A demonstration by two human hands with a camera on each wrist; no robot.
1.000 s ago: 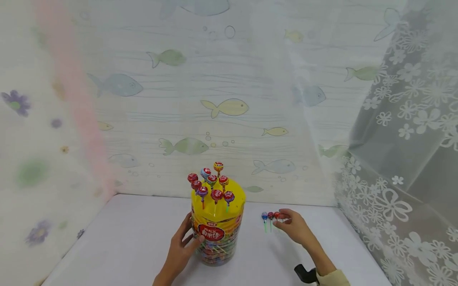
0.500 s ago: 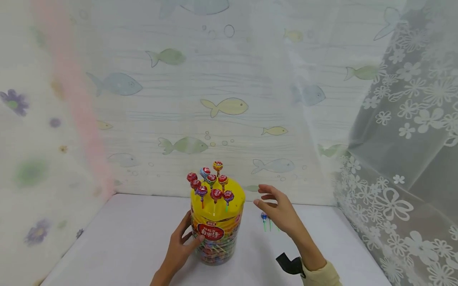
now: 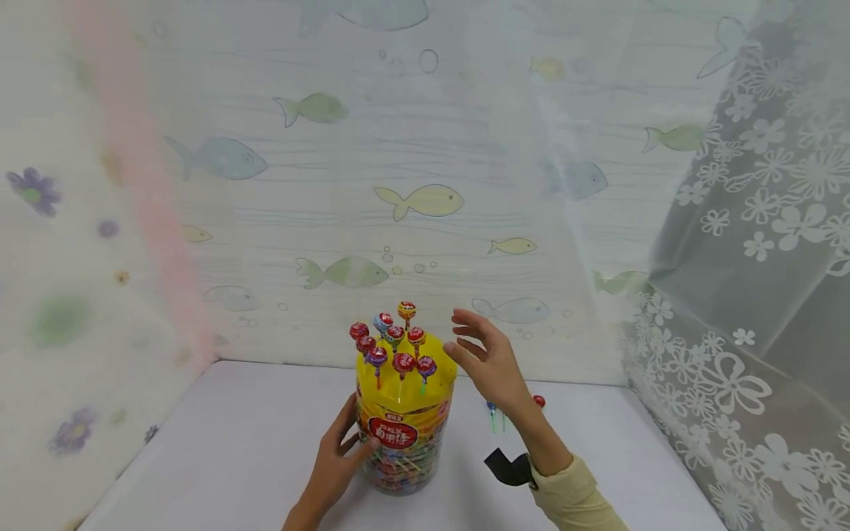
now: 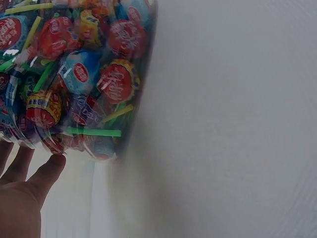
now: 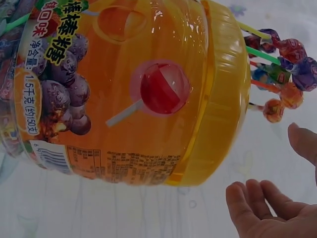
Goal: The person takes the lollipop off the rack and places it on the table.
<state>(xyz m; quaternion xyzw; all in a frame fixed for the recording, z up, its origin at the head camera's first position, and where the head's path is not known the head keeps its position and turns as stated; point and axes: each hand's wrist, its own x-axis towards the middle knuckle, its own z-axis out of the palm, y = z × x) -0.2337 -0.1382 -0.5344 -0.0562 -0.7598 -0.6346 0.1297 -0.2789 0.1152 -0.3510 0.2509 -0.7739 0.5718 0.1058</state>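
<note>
A clear plastic jar of lollipops (image 3: 401, 461) with a yellow lid (image 3: 408, 397) stands upright on the table. Several wrapped lollipops (image 3: 403, 363) stick up out of the lid by their sticks. My left hand (image 3: 337, 450) grips the jar's left side, thumb toward the front; in the left wrist view its fingertips (image 4: 57, 161) are at the jar's base. To the right of the lid my right hand (image 3: 488, 361) hovers with its fingers apart. Nothing shows between its thumb and fingers (image 5: 237, 201) in the right wrist view, where the lollipop heads are just above.
Behind my right forearm, a blue lollipop (image 3: 491, 406) and a red lollipop (image 3: 539, 401) lie on the white table (image 3: 265, 442), the forearm hiding part of that spot. A black strap end (image 3: 508, 468) hangs from the right wrist. Fish-printed curtain (image 3: 425, 147) closes off the back.
My right hand has left the loose lollipops on the table and moved up and left to beside the lid. The left hand keeps its grip on the jar.
</note>
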